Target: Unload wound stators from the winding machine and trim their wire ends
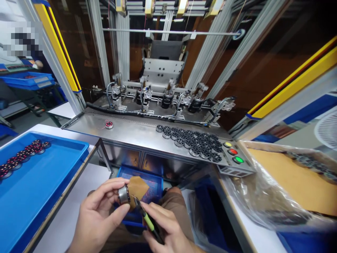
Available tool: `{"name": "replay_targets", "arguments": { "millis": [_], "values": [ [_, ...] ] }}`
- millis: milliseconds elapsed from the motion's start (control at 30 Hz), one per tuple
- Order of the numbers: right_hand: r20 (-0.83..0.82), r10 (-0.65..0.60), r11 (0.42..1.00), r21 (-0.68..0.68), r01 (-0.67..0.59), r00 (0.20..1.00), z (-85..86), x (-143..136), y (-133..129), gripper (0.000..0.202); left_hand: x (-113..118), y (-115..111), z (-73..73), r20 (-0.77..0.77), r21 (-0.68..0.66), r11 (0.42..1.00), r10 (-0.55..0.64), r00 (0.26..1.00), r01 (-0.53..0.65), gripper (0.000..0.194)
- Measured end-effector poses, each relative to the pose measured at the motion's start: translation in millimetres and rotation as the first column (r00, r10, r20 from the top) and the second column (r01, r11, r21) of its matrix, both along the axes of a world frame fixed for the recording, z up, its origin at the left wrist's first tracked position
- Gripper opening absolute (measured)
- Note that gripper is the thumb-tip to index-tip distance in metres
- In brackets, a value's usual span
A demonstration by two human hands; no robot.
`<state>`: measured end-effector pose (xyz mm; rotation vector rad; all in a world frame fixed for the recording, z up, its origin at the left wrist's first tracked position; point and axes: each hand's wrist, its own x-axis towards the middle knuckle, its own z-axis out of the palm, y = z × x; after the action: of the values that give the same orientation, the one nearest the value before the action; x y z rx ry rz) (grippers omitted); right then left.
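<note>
My left hand (101, 211) is closed around a wound motor stator (123, 195), a short metal ring held on its side between thumb and fingers. My right hand (168, 225) grips cutting pliers (149, 221) with black and lime-green handles. Their jaws point at the stator's right face; whether the tips touch it, I cannot tell. Just behind the stator shows a brown piece of paper or card (138, 188). Below both hands stands a blue bin (155, 181) with small reddish scraps in it.
Many dark stator cores (192, 140) crowd the metal bench (131, 131); one wound stator (108, 124) sits at its left. Wound stators line a blue tray (52, 168). Push buttons (233, 151) and a plastic-lined box (292, 175) are right. Behind is a winding machine (163, 73).
</note>
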<state>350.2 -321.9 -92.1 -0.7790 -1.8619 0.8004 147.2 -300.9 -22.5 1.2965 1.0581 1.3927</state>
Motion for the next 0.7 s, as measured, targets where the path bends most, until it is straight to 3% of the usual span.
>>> {"name": "replay_targets", "arguments": {
  "millis": [100, 267, 700],
  "values": [
    [0.006, 0.002, 1.000, 0.022, -0.002, 1.000, -2.3, 0, 1, 0.079, -4, 1, -4.7, 0.059, 0.043, 0.999, -0.033, 0.998, 0.031, 0.028],
    [-0.051, 0.060, 0.994, 0.097, -0.054, 0.997, -1.2, -5, 5, 0.085, -4, 1, -5.4, 0.024, 0.146, 0.988, 0.039, 0.999, -0.042, 0.021],
    [-0.043, 0.084, 0.988, 0.133, -0.078, 0.996, 8.1, -10, 11, 0.083, -3, -7, -3.0, -0.075, 0.163, 0.983, 0.099, 0.992, -0.086, 0.022]
  ]
}}
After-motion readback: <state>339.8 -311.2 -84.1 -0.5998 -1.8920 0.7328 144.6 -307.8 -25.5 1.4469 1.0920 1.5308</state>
